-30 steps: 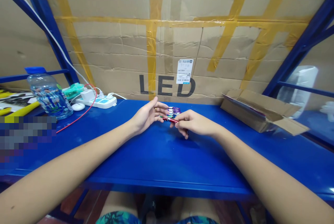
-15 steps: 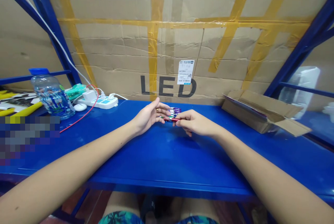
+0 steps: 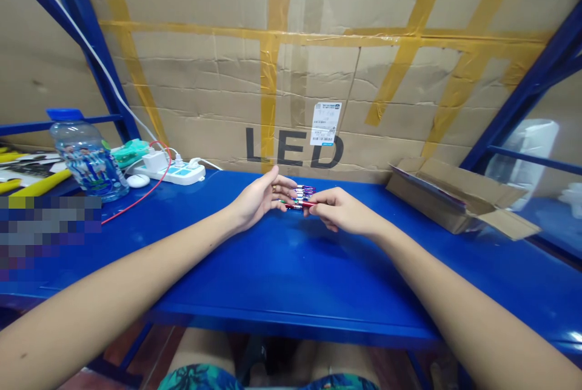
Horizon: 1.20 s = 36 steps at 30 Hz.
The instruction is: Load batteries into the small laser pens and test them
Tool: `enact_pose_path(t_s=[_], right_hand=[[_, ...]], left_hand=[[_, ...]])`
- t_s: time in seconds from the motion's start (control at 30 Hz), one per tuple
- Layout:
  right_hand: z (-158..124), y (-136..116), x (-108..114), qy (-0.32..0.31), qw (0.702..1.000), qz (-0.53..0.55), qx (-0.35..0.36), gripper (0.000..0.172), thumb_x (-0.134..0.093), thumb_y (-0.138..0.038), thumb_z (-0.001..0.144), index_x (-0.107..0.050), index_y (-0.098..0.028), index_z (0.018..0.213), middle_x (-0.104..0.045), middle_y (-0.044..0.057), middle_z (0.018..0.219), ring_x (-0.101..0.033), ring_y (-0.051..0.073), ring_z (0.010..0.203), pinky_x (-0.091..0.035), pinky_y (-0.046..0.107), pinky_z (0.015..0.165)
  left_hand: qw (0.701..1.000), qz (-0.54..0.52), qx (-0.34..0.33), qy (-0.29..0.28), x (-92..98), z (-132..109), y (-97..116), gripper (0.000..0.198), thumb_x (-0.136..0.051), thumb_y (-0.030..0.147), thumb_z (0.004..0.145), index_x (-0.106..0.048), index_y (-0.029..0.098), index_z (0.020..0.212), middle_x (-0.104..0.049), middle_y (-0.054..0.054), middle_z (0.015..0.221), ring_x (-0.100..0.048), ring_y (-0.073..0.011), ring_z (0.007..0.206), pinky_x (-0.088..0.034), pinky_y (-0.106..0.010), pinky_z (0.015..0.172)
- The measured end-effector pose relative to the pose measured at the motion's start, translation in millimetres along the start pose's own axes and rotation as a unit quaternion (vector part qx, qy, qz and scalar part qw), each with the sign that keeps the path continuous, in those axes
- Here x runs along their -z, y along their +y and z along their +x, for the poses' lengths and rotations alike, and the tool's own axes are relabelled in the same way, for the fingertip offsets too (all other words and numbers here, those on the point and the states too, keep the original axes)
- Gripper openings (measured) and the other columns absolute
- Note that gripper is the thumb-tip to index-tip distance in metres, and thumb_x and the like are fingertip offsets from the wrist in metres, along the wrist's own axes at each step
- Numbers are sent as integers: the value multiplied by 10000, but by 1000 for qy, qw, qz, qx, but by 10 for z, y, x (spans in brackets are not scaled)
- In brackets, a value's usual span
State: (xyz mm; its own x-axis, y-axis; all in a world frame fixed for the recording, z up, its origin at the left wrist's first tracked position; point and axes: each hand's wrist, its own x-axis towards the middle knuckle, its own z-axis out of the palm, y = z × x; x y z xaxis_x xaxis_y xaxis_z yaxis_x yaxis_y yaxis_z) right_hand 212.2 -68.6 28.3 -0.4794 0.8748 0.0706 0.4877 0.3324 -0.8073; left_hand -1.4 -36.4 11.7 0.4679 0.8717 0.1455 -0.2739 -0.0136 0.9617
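Several shiny coloured pens point(image 3: 305, 190) lie side by side in a stack on the blue table point(image 3: 282, 281), near its back middle. My right hand point(image 3: 336, 211) pinches a red pen point(image 3: 308, 203) between thumb and fingers, at the near side of the stack. My left hand point(image 3: 266, 197) is at the left ends of the pens, thumb up and fingers apart and curved around those ends. Its fingertips hide part of the pens. A ring is on one finger of that hand.
An open cardboard box point(image 3: 431, 196) sits at the right. On the left are a water bottle point(image 3: 88, 156), a power strip point(image 3: 182, 173), a white mouse point(image 3: 137, 181) and a red cable point(image 3: 148, 191). A large carton point(image 3: 204, 93) stands behind.
The red pen in my right hand has moved slightly up and away from me, and a dark pen now shows below it. My left hand has hardly moved. The camera view has shifted a little.
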Motion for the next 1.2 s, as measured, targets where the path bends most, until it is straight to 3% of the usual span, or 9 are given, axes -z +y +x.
enact_pose_path(t_s=[0.5,0.83,1.2], right_hand=[[0,22,3,-12,999,-39,24,257,-532,-318,841,-694,-120,827,-486,-48,492,-396,88,447,-296,247,467],[-4,28,12,-8,999,-39,14,246,-551,-341,836,-672,-138,769,-469,-50,493,-404,95,449,-304,248,456],[-6,36,19,-8,998,-54,20,264,-540,-327,842,-707,-123,822,-483,-45,507,-408,96,464,-305,249,472]], left_hand=[[1000,-12,-2,1,11,4,10,597,-479,658,912,-703,105,935,-681,-122,858,-639,-209,810,-475,-288,661],[999,-42,0,-15,13,-11,66,654,-375,659,947,-677,100,1098,-715,-178,1075,-653,-272,1009,-483,-365,856],[999,-48,7,-15,18,-1,35,650,-366,656,950,-676,99,1076,-721,-173,1039,-666,-267,973,-492,-365,846]])
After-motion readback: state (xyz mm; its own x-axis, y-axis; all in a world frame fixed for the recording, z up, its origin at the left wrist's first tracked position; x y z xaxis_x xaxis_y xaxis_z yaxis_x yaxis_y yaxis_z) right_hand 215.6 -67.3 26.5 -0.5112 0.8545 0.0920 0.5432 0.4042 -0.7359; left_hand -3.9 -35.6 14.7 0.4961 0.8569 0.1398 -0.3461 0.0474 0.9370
